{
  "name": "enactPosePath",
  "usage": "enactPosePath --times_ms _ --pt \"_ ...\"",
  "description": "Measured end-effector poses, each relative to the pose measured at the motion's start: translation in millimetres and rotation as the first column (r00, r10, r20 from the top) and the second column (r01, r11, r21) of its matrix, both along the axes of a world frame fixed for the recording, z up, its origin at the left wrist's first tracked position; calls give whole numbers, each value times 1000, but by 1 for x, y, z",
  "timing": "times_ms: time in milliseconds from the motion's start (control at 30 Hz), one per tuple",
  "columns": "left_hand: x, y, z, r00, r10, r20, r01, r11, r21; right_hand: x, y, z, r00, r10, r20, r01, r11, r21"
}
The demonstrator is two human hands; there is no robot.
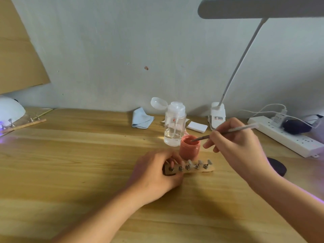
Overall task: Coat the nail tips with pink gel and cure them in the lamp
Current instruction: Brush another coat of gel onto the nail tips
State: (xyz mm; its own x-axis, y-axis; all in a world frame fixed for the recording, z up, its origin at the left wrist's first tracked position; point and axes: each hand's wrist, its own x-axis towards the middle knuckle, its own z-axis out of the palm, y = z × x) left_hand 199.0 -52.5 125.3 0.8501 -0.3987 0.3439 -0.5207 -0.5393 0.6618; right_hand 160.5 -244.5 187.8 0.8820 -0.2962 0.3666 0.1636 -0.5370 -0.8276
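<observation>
The left hand [157, 171] rests on the desk [70, 163] with its fingers curled around the left end of the wooden nail-tip holder [198, 168], which lies flat near the desk centre. Clear nail tips [191, 163] stand on the holder's row of metal clips. The right hand [235, 141] pinches a gel brush [243, 128], whose bristle end sits in the mouth of the open pink gel jar [190, 146]. The jar stands just behind the holder and just in front of a clear pump bottle [174, 123] with its cap flipped open. The white curing lamp [10, 111] sits at the far left desk edge, glowing violet, with a second holder strip [24, 125] beside it. A black lid [277, 165] lies right of the right wrist.
</observation>
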Motion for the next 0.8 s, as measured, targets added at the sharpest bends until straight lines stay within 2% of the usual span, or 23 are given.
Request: enactPosePath --times_ms 67,267,333,433,500,533,633,800 --pt "0 0 -1 1000 -5 4 5 1000 -2 12 1 4 998 -32 -61 25 994 -105" --pt "1 0 -2 1000 -12 4 12 1000 -1 30 7 -5 984 -92 -150 49 962 -269" --pt "1 0 -1 1000 -12 -1 12 1000 -9 28 6 -7 991 -84 -101 59 971 -230" --pt "0 0 -1 1000 -8 -21 8 1000 -25 11 2 -6 992 -70 103 72 997 -17" --pt "1 1 -1 1000 -6 -28 5 1000 -25 -8 3 -9 972 4 235 -37 990 139" --pt "1 1 -1 1000 -7 -26 6 1000 -21 -18 6 -13 961 60 272 -107 981 162" --pt "1 1 -1 1000 -3 -25 3 1000 -6 -42 13 -29 945 162 283 -180 983 38" --pt "1 0 0 999 1 -38 -1 1000 12 -52 17 -39 948 170 268 -162 985 -55"
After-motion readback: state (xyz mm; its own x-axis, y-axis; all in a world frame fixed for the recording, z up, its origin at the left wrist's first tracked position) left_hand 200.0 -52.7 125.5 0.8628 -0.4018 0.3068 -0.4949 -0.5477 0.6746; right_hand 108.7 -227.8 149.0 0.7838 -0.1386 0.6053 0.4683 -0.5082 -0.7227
